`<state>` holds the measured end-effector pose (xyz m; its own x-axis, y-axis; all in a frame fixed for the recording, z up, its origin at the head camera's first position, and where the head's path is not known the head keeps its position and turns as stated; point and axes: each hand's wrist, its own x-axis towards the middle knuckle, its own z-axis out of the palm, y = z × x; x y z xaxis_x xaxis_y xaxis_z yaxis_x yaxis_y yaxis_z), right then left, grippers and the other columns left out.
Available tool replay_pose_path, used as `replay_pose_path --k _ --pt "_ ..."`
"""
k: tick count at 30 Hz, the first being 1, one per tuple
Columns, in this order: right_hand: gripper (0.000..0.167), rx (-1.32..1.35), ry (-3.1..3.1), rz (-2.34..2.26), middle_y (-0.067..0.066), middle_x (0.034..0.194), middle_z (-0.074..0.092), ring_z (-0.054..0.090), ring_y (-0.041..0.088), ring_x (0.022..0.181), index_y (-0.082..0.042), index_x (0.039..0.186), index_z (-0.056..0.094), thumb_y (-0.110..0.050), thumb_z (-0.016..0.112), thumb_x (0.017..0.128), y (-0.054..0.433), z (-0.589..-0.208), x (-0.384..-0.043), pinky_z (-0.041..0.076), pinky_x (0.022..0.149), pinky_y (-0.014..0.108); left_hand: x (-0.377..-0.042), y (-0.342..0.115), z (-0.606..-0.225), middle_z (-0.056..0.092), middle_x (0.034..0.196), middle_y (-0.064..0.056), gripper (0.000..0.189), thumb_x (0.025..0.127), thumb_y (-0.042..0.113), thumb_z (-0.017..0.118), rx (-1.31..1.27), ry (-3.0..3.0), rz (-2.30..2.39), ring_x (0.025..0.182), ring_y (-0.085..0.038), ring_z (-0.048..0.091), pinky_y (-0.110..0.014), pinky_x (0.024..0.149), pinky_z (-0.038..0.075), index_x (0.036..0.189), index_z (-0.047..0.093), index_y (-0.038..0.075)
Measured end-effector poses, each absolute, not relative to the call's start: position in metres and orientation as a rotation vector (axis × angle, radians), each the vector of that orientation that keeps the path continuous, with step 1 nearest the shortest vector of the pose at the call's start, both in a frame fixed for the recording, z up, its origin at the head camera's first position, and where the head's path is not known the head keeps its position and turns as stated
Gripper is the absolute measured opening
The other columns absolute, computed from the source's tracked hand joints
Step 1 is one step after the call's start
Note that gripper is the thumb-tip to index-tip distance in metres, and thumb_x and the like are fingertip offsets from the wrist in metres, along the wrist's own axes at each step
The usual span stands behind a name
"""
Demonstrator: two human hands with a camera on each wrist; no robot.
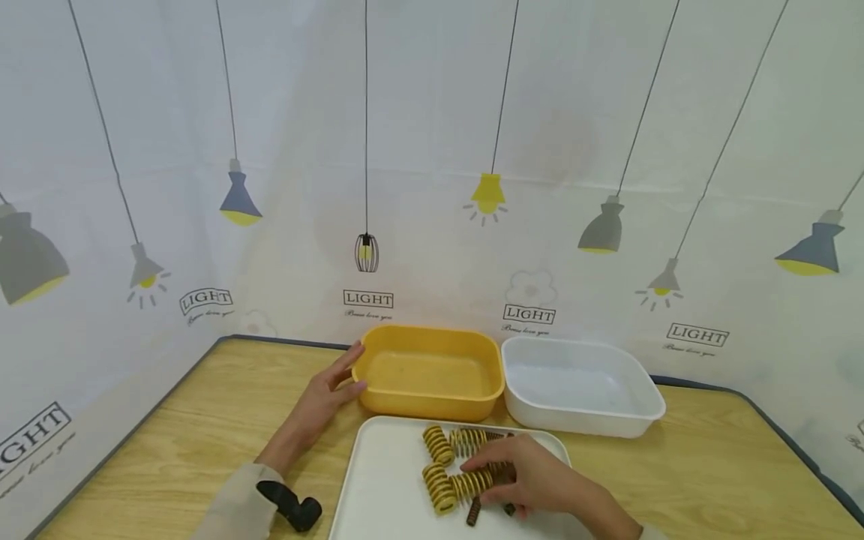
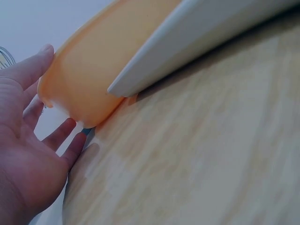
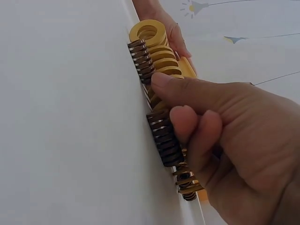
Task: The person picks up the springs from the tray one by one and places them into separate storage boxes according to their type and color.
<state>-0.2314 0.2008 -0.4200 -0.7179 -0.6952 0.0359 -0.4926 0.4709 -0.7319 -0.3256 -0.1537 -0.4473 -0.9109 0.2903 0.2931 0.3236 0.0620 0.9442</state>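
Spring (image 1: 470, 485) lies lengthwise left-to-right; right fingers (image 1: 489, 451) curl round it; left fingers (image 1: 345, 361) extended.

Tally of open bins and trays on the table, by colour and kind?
Yellow rectangular plastic bin: 1
White rectangular plastic bin: 1
Flat white tray: 1
Total: 3

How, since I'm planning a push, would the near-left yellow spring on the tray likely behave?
The yellow spring would probably roll, since its round coiled body lies on its side on the white tray. It looks fairly stiff, given its thick coils. The neighbouring spring close beside it may block a rightward push.
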Motion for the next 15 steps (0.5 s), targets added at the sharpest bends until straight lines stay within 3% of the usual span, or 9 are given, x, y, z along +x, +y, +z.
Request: replay_pose_path --k 2,15 --pt "0.035 -1.032 2.421 -1.103 -0.008 0.118 0.062 0.049 0.001 0.039 -0.025 0.118 0.069 -0.026 0.075 0.083 0.2012 -0.421 -0.2311 0.047 0.036 0.025 -0.325 -0.1532 -0.4468 0.019 0.158 -0.002 0.06 0.095 0.012 0.06 -0.65 -2.269 -2.045 0.14 -0.035 0.022 -0.052 0.112 0.018 0.149 0.034 0.009" --pt "0.036 -0.945 2.434 -1.125 -0.01 0.101 0.067 0.053 0.007 0.042 -0.023 0.114 0.071 -0.026 0.078 0.08 0.2 -0.417 -0.2294 0.047 0.04 0.026 -0.3255 -0.1521 -0.4463 0.019 0.158 -0.002 0.058 0.095 0.008 0.059 -0.632 -2.253 -2.077 0.14 -0.033 0.022 -0.052 0.112 0.018 0.148 0.035 0.007"
